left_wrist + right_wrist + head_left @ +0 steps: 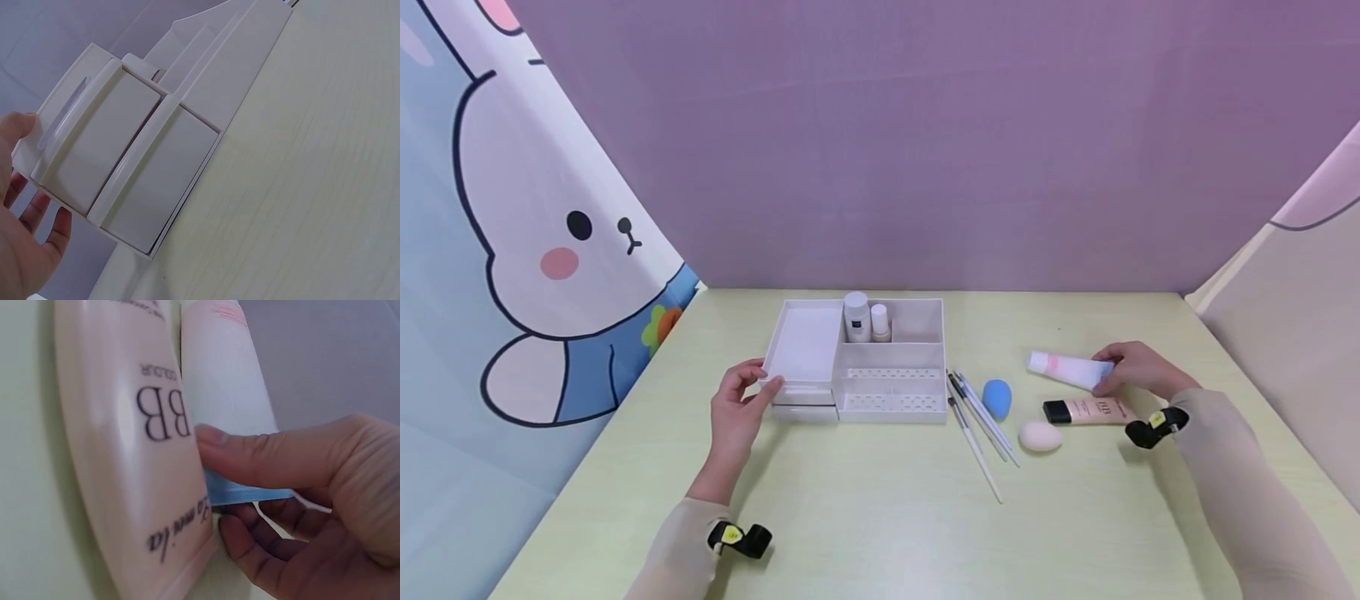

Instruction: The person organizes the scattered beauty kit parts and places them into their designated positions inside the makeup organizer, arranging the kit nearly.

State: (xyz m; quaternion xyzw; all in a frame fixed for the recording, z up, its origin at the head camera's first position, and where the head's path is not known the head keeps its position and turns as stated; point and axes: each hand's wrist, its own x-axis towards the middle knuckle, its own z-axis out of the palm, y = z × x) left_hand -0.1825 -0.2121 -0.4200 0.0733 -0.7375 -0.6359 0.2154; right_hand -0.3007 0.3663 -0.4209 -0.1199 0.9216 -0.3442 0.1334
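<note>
A white makeup organizer (891,358) stands at the back of the table, with two drawers (106,144) at its left front. My left hand (737,408) holds its left front corner, thumb at the top edge and bent fingers along the side. To the right, my right hand (1138,368) pinches the bluish flat end of a white and pink squeeze tube (1070,369) between thumb and fingers. Just in front of that tube lies a beige BB cream tube (1092,410) with a black cap; in the right wrist view it partly covers the held tube.
Two small white-capped bottles (857,317) stand in a back compartment of the organizer. Several thin makeup brushes (981,425) lie right of it, beside a blue makeup sponge (997,399) and a pale pink sponge (1040,436). A purple cloth wall (955,150) rises behind the table.
</note>
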